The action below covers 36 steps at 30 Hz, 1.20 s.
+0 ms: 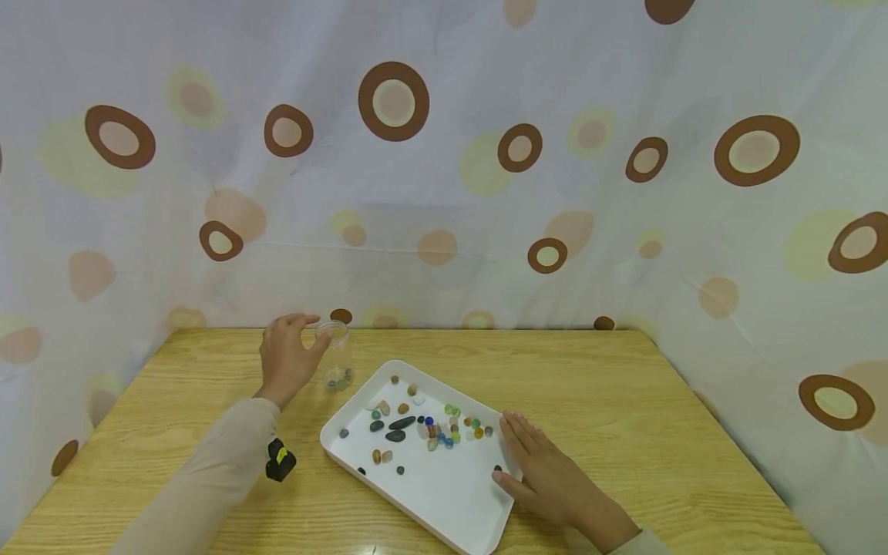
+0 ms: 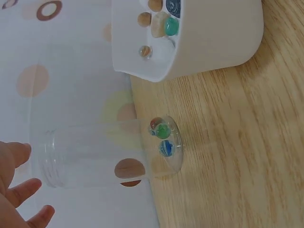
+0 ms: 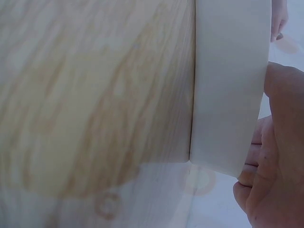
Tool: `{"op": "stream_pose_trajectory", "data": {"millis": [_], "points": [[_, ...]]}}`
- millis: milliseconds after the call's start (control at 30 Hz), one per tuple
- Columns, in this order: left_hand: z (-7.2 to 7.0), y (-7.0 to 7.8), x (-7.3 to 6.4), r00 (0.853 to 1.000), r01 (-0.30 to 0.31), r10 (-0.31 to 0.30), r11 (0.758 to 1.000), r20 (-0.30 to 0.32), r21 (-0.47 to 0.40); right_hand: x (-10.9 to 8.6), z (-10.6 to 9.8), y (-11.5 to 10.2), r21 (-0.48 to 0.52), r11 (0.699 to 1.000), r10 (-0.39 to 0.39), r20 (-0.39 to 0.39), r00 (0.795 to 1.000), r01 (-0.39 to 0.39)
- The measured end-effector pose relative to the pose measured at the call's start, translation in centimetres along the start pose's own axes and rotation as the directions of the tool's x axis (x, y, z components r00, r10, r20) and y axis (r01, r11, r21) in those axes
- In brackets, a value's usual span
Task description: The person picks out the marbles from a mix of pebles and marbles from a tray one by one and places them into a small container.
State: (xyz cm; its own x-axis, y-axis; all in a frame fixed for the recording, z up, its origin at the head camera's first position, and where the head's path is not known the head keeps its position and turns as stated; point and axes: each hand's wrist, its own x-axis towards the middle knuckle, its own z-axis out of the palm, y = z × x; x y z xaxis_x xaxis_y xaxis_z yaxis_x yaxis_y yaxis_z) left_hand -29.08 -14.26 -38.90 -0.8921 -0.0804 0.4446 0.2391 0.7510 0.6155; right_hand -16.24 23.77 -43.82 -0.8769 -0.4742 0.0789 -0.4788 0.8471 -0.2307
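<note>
A clear jar (image 1: 338, 356) stands upright on the table with several glass marbles (image 2: 164, 142) at its bottom. My left hand (image 1: 290, 356) is at the jar's mouth, thumb and fingers spread apart, with nothing visible between them. In the left wrist view its fingertips (image 2: 24, 192) are beside the jar's rim. To the right, a white tray (image 1: 444, 493) holds marbles (image 1: 451, 438), dark stones (image 1: 395, 435) and tan pebbles (image 1: 378, 456), scattered about. My right hand (image 1: 548, 474) rests on the tray's right edge, fingers extended and thumb over the inside.
The wooden table (image 1: 590, 370) reaches a patterned cloth (image 1: 444, 193) that hangs behind and at both sides. A black and yellow object (image 1: 280, 461) shows beside the left wrist. Near the tray's right corner, a dark pebble (image 1: 498, 468) lies close to the right thumb.
</note>
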Motion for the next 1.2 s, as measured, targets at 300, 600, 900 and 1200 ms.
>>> {"op": "stream_pose_trajectory", "data": {"millis": [300,600,900,1200], "points": [[1.2,2.4,-0.4,0.984,-0.179,0.179,0.983,-0.003,-0.038,-0.1,0.0,0.0,0.011,1.000,0.005,0.003,1.000,-0.005],[3.9,3.7,-1.9,0.911,-0.409,0.403,0.909,0.089,0.075,-0.1,0.1,0.0,0.010,1.000,0.003,0.001,1.000,-0.003],[6.2,3.8,-3.2,0.838,-0.530,0.486,0.834,0.247,0.156,-0.1,-0.1,-0.1,0.026,1.000,-0.002,0.001,1.000,0.002],[7.6,3.3,-3.2,0.849,-0.420,0.323,0.892,0.419,0.165,-0.1,-0.1,0.0,0.024,1.000,0.000,0.005,1.000,0.000]]}}
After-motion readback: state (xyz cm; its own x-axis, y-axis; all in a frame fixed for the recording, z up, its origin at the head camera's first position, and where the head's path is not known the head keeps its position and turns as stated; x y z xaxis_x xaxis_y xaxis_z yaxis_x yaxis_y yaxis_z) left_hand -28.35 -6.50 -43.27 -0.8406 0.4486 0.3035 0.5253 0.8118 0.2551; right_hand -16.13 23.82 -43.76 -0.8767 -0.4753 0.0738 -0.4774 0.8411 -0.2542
